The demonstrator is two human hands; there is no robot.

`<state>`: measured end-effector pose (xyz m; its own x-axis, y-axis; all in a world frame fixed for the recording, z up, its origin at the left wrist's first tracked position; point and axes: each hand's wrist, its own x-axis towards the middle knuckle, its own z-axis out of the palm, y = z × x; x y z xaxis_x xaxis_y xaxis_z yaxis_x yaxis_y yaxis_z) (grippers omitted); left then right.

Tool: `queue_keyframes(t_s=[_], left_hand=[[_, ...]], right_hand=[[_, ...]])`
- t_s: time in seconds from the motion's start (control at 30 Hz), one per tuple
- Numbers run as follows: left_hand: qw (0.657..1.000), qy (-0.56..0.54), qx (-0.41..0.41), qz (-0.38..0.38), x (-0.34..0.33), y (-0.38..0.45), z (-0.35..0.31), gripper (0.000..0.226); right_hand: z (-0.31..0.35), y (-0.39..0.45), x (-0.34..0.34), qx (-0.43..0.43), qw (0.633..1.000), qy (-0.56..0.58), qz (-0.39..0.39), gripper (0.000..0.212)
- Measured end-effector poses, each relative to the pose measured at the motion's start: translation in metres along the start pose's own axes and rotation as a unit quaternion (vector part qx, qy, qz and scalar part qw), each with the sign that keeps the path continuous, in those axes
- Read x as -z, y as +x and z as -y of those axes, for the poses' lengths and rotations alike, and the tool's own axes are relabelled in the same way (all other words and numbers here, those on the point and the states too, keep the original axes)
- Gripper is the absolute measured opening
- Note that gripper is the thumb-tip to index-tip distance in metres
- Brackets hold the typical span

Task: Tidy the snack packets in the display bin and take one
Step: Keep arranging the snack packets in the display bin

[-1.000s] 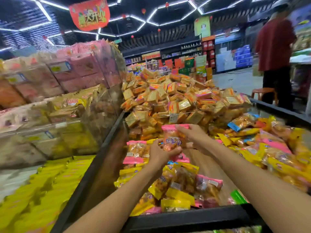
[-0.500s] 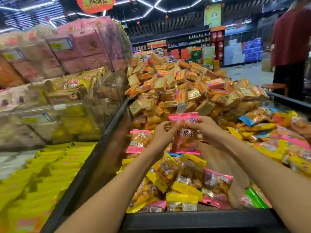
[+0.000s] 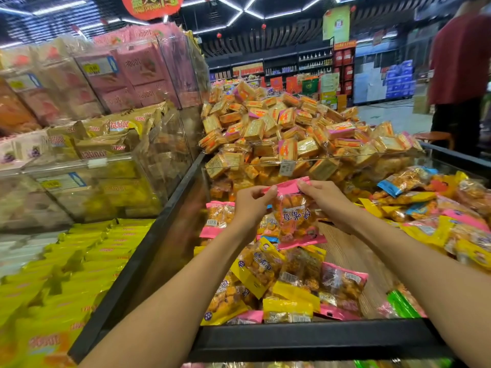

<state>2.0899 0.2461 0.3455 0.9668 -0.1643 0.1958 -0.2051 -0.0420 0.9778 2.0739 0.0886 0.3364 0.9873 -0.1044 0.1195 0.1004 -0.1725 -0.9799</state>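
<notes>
A pink-topped clear snack packet (image 3: 295, 219) hangs upright above the display bin (image 3: 313, 338). My left hand (image 3: 252, 205) pinches its top left corner and my right hand (image 3: 322, 197) pinches its top right corner. Below it lie several loose packets: a yellow one (image 3: 255, 272), a pink one (image 3: 342, 288), another yellow one (image 3: 289, 309). A pink packet (image 3: 216, 219) stands at the bin's left side. The bin's wooden floor (image 3: 353, 258) shows to the right of the pile.
A heap of square orange-yellow packets (image 3: 287, 134) sits behind a clear divider (image 3: 345, 158). Mixed yellow, blue and pink packets (image 3: 430, 208) fill the right. Clear boxes of pink and yellow packs (image 3: 111, 102) stand left. A person in red (image 3: 462, 62) stands far right.
Both hands now pinch the pink packet by its top corners, so it hangs full length. The camera has dipped and moved closer to the bin.
</notes>
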Motion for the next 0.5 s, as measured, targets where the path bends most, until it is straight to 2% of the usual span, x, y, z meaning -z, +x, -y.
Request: queue_keyframes(t_s=[0.07,0.13,0.2,0.27,0.37,0.43,0.5], left_hand=[[1.000,-0.003,0.007,-0.001,0.001,0.000,-0.002,0.009],[1.000,-0.022,0.008,-0.008,0.003,0.000,-0.002,0.008],[0.999,-0.031,0.005,-0.031,0.006,0.001,-0.002,0.009],[0.997,-0.036,0.004,-0.061,0.009,0.003,-0.002,0.010],[0.993,-0.051,0.011,-0.103,0.013,0.007,-0.002,0.012],[0.991,-0.051,0.018,-0.119,0.015,0.008,-0.002,0.013],[0.990,-0.052,0.025,-0.126,0.015,0.009,-0.002,0.012]], right_hand=[[-0.001,0.000,0.000,0.013,1.000,-0.019,-0.017,0.038],[0.000,0.000,0.000,-0.005,1.000,-0.003,-0.001,0.034],[0.001,0.000,0.001,-0.030,0.998,0.014,0.057,0.029],[0.001,-0.001,0.001,-0.046,0.989,0.002,0.137,0.033],[-0.006,0.001,-0.001,-0.071,0.969,0.000,0.238,0.055],[-0.013,0.005,-0.002,-0.077,0.961,-0.007,0.266,0.081],[-0.016,0.008,0.000,-0.083,0.961,-0.007,0.265,0.095]])
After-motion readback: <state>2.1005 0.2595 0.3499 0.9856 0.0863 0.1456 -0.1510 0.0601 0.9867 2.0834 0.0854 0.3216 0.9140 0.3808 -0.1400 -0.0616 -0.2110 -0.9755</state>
